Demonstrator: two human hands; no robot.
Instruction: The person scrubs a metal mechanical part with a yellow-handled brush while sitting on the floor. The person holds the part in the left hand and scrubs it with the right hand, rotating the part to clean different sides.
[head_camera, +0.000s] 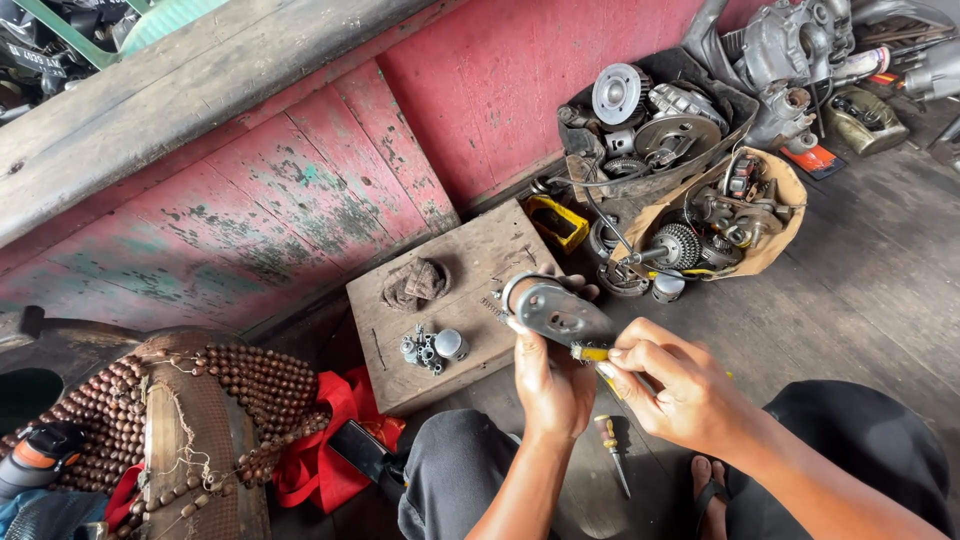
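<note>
My left hand (553, 383) grips a flat grey metal engine part (556, 312) with holes, held up over the edge of a wooden block (487, 250). My right hand (672, 388) pinches a small brush with a yellow handle (594, 353), its bristle end touching the lower edge of the metal part. On the block lie a small silver carburettor-like piece (432, 348) and a crumpled brown rag (414, 283). A short spring (492, 306) lies on the block just left of the held part.
A screwdriver (611, 453) lies on the floor between my knees. Two open sacks of gears and engine parts (700, 225) stand at the back right by the red wooden wall (300, 200). A beaded seat cover (180, 420) and red cloth (335, 440) lie at left.
</note>
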